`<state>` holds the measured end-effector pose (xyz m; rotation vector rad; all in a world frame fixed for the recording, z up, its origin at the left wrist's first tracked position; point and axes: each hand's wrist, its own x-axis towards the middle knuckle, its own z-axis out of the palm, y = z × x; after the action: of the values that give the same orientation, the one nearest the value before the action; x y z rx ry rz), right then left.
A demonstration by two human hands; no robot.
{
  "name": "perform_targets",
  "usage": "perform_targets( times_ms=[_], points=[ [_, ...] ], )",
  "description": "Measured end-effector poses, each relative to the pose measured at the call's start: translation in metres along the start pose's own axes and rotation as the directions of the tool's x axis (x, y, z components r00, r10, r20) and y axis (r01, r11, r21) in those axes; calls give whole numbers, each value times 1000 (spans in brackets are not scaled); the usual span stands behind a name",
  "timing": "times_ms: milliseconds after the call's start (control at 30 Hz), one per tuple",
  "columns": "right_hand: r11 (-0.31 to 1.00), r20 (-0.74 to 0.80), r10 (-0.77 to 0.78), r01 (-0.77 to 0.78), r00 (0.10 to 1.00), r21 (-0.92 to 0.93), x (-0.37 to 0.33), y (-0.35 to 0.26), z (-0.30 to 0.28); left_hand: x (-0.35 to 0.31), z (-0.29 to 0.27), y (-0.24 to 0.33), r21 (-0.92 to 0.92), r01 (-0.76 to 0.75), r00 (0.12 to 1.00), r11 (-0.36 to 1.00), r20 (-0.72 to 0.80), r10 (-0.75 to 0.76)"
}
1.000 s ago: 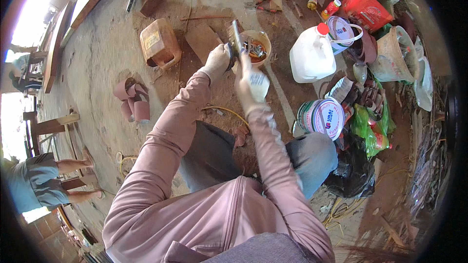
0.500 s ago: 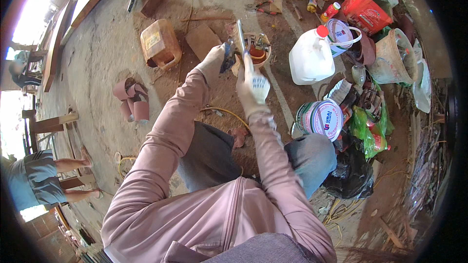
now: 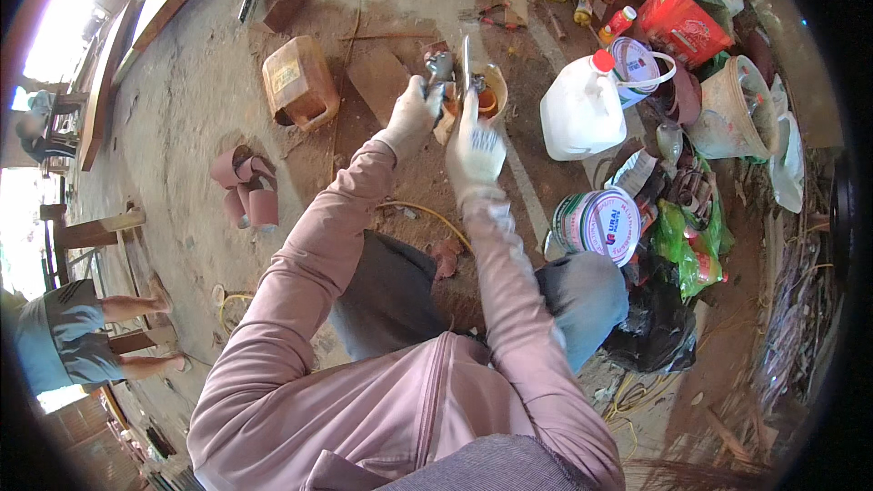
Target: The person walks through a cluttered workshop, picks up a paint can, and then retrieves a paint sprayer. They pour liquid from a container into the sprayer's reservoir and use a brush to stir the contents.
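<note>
My left hand, in a pale glove, is closed around a grey metal piece whose kind I cannot make out. Beside it, my right hand, in a white glove with printing on its back, grips a long, thin metal tool that points away from me. The glove hides the tool's lower end. Just beyond the right hand, a small open tub holds orange-brown and metal items. Both hands are over the ground in front of my knees.
A brownish jerrycan and curled sandpaper strips lie to the left. To the right stand a white jug, a lidded paint bucket and a grimy pail. A person's bare legs show far left.
My right hand has shifted slightly right, and its tool now points more straight ahead. My left hand has moved a little right and turned, raising the metal piece into clearer view.
</note>
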<state>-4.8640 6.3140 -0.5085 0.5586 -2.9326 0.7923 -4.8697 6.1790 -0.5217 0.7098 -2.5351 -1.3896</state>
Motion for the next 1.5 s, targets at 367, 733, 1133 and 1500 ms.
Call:
perform_targets(
  times_ms=[367,733,1133,1500],
  points=[
    [979,14,30,-32,999,203,36,8,1,-6,7,6,135,-53,999,989,12,52],
    [990,-173,75,-53,982,129,74,35,3,-7,0,-4,123,-28,998,992,66,20],
    [998,-45,55,-54,997,27,-17,8,-9,-3,-10,-2,63,-20,1000,998,9,20],
    [990,46,23,-29,999,137,-29,7,23,-2,-16,-20,178,-53,996,983,-60,64]
  ],
)
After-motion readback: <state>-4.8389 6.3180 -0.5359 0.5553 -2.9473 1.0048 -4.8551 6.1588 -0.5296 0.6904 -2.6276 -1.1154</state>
